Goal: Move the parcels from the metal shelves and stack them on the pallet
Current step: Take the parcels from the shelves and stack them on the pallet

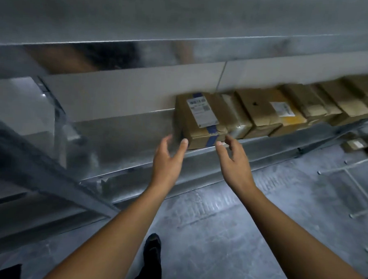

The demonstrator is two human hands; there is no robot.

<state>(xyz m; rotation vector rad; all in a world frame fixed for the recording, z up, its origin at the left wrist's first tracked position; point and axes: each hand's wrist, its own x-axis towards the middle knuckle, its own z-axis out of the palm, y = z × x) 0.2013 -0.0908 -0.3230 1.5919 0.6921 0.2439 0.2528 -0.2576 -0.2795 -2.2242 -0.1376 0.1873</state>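
Left hand (167,157) and right hand (234,161) are hovering open, fingers spread, just beside the front corners of the end parcel (201,121), gripping nothing. It is sitting on the metal shelf (125,140), leftmost in the row of parcels (287,108) lining the shelf's back.

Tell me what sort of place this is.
Probably a parcel storeroom or small warehouse: bare metal shelves, a row of taped cardboard parcels with printed shipping labels, and a plain concrete floor.
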